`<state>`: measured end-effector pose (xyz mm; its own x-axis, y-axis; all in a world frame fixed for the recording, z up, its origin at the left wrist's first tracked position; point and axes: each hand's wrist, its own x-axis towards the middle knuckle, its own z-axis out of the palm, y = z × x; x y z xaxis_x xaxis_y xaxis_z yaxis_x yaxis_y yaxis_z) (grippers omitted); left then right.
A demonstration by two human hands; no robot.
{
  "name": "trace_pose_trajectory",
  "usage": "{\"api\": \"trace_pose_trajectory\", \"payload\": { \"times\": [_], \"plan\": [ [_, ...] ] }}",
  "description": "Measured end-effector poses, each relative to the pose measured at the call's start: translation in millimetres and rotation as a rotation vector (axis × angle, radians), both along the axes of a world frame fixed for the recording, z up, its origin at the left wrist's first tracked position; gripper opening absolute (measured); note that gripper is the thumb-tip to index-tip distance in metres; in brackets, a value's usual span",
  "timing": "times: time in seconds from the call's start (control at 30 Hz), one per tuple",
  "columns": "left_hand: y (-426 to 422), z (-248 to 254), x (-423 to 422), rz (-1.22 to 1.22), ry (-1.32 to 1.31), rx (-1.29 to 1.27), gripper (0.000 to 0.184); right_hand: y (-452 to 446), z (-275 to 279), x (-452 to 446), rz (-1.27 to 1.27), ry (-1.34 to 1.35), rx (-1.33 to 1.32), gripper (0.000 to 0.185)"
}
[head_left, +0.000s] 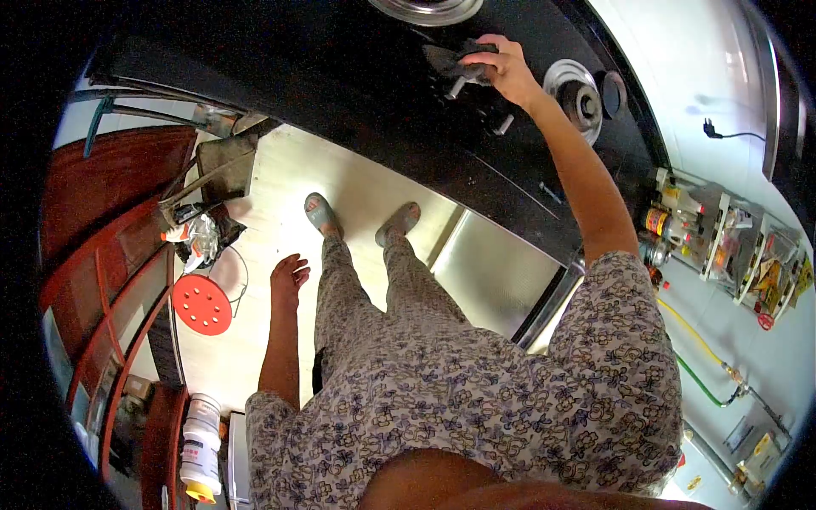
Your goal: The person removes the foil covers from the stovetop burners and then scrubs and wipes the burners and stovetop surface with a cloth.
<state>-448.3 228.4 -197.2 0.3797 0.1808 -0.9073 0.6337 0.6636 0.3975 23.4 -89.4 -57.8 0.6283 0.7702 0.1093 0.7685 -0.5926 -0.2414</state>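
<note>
- Floral-print shirt (442,374) fills the foreground as I lean over one black cooktop (365,85) from my remote post.
- One dark cloth (476,64), bunched above the cooktop beside two pale knobs (456,87), sits in my right hand (508,75); the grip is narrow, fingers closed on the folds, apparently to control the loose fabric.
- My left hand (290,279) hangs over the floor (272,212), fingers loosely parted and nothing visible in them, likely lowered for balance while the other arm reaches.
- Two burners show: one (582,100) near the right forearm (578,161), another (429,10) cut by the frame.
- Two grey sandals (322,212) stand apart, probably steadying my stance; one red perforated disc (201,304) lies left of them.
</note>
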Motion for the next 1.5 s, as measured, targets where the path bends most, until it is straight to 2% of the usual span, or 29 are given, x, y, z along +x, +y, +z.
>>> {"api": "trace_pose_trajectory", "payload": {
  "times": [0.13, 0.27, 0.4, 0.43, 0.5, 0.6, 0.63, 0.73, 0.8, 0.9, 1.0, 1.03, 1.1, 1.17, 1.2, 1.27, 1.37, 1.47, 1.5],
  "plan": [
    [-8.7, 6.2, 19.7, -0.041, -0.051, -0.003, 0.029, -42.8, 3.4, -16.8, -0.008, -0.018, -0.023, 0.045],
    [-12.4, -5.9, 27.7, -0.144, -0.135, -0.005, 0.034, -61.6, 2.4, -26.6, -0.071, 0.099, -0.005, 0.042],
    [-22.8, 11.0, 41.8, -0.174, -0.126, 0.004, 0.036, -40.1, -7.8, -21.5, -0.39, 0.042, 0.015, 0.037],
    [-23.1, 11.6, 41.6, -0.184, -0.136, 0.003, 0.037, -24.0, -6.9, -30.0, -0.469, -0.065, -0.028, 0.032],
    [-24.3, 9.6, 38.5, -0.193, -0.143, -0.002, 0.036, 4.7, 3.0, -50.1, -0.436, -0.062, -0.061, 0.028],
    [-29.8, 13.9, 44.7, -0.146, -0.042, -0.007, 0.024, 23.6, -5.8, -75.1, -0.283, -0.137, -0.091, 0.026],
    [-32.5, 15.6, 44.4, -0.149, -0.04, -0.004, 0.024, 24.8, 1.7, -83.1, -0.295, -0.14, -0.162, 0.031],
    [-32.3, 11.9, 42.9, -0.178, -0.061, -0.002, 0.027, 18.9, -1.0, -96.8, -0.209, -0.182, -0.139, 0.032],
    [-30.4, 5.2, 41.3, -0.225, -0.112, -0.013, 0.034, 19.0, 3.0, -110.8, -0.199, -0.16, -0.16, 0.029],
    [-38.7, 0.1, 50.0, -0.227, -0.158, -0.027, 0.033, 23.3, 4.5, -117.5, -0.161, -0.114, -0.151, 0.024],
    [-56.9, -3.9, 62.7, -0.378, -0.255, 0.058, 0.033, 17.6, 20.1, -121.5, -0.151, 0.073, -0.022, 0.026],
    [-63.4, 8.0, 74.4, -0.292, -0.167, -0.06, 0.031, 12.1, 23.1, -116.0, -0.178, 0.039, 0.079, 0.027],
    [-75.9, 17.5, 82.7, -0.286, -0.158, -0.057, 0.03, -4.3, 28.6, -89.8, -0.26, 0.016, 0.247, 0.033],
    [-79.9, 16.6, 83.8, -0.314, -0.197, -0.089, 0.028, -25.5, 36.9, -60.4, -0.359, 0.14, 0.329, 0.039],
    [-83.8, 15.6, 83.7, -0.267, -0.179, -0.085, 0.025, -48.4, 22.3, -32.7, -0.2, 0.049, 0.26, 0.044],
    [-94.8, 14.1, 81.9, -0.177, -0.143, -0.077, 0.021, -49.3, 27.4, -25.6, -0.268, 0.283, 0.172, 0.024],
    [-94.1, 12.0, 77.6, -0.221, -0.162, -0.073, 0.018, -60.3, -5.4, -53.5, -0.257, -0.076, 0.034, 0.047],
    [-94.6, 18.6, 80.1, -0.237, -0.137, -0.098, 0.016, -65.4, -14.3, -97.7, -0.382, -0.163, 0.085, 0.043],
    [-93.2, 20.0, 82.6, -0.251, -0.146, -0.084, 0.015, -60.7, -12.7, -117.0, -0.513, -0.145, 0.063, 0.041]
  ]
}}
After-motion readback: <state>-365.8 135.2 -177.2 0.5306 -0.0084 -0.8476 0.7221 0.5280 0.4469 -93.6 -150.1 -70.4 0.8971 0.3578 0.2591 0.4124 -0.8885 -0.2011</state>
